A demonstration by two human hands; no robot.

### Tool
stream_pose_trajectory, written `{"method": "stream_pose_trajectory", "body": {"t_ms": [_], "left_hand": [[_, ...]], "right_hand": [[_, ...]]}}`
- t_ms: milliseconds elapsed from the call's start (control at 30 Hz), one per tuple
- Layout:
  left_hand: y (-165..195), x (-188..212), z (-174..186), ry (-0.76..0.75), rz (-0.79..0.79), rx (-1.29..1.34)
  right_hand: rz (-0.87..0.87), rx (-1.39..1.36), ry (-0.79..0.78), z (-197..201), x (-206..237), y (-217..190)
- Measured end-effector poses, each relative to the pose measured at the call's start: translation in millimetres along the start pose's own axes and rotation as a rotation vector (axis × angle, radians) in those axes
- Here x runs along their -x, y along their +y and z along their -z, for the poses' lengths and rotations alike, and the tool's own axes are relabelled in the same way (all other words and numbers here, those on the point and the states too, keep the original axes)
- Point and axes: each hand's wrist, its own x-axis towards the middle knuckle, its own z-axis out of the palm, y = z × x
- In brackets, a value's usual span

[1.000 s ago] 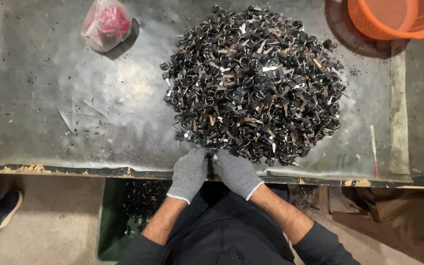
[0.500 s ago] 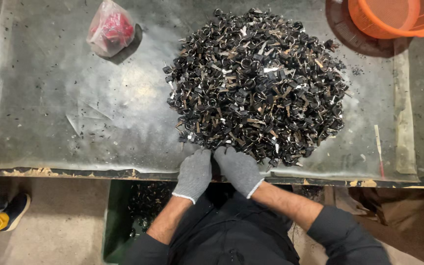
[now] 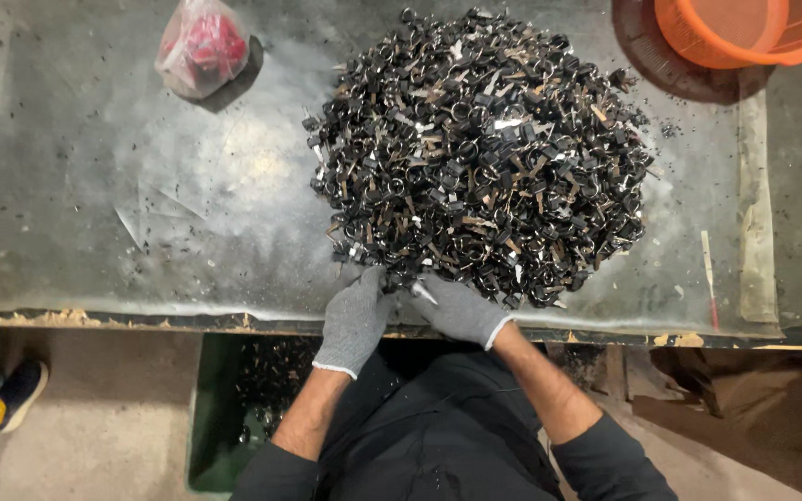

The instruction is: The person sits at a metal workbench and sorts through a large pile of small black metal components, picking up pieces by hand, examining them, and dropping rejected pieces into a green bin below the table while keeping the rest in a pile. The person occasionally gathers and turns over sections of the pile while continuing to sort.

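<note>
Pinching a small metal piece [image 3: 424, 293] between our gloved left hand [image 3: 356, 315] and right hand [image 3: 461, 311] at the pile [image 3: 480, 153] edge, we judge these parts light, stiff, snaggy.

A dull grey metal-topped table [image 3: 141, 213] is carrying everything here, its scratched, dusty surface speckled with black crumbs and its near edge showing chipped, pale wood. A big heap of small black rings and clips [image 3: 480, 153] is lying right of the middle and reaching almost to the near edge, while a clear bag with red contents [image 3: 201, 46] is sitting at the far left. An orange basket [image 3: 744, 28] is standing at the far right corner, and a thin pale stick [image 3: 709, 278] is lying near the right edge.
</note>
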Motion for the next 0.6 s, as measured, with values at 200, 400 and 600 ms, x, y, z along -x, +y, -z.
{"method": "stream_pose_trajectory", "body": {"t_ms": [200, 400, 600], "left_hand": [[-10.1, 10.2, -13.6, 0.091, -0.189, -0.176], [-9.0, 10.1, -14.2, 0.119, -0.201, -0.157], [-10.1, 14.4, -11.2, 0.207, -0.272, -0.103]], "right_hand": [[-0.235, 0.226, 0.073, -30.9, 6.6, -29.5], [-0.062, 0.121, 0.039, -20.7, -12.2, -6.2], [-0.136, 0.166, 0.113, -25.9, 4.3, -17.7]]}}
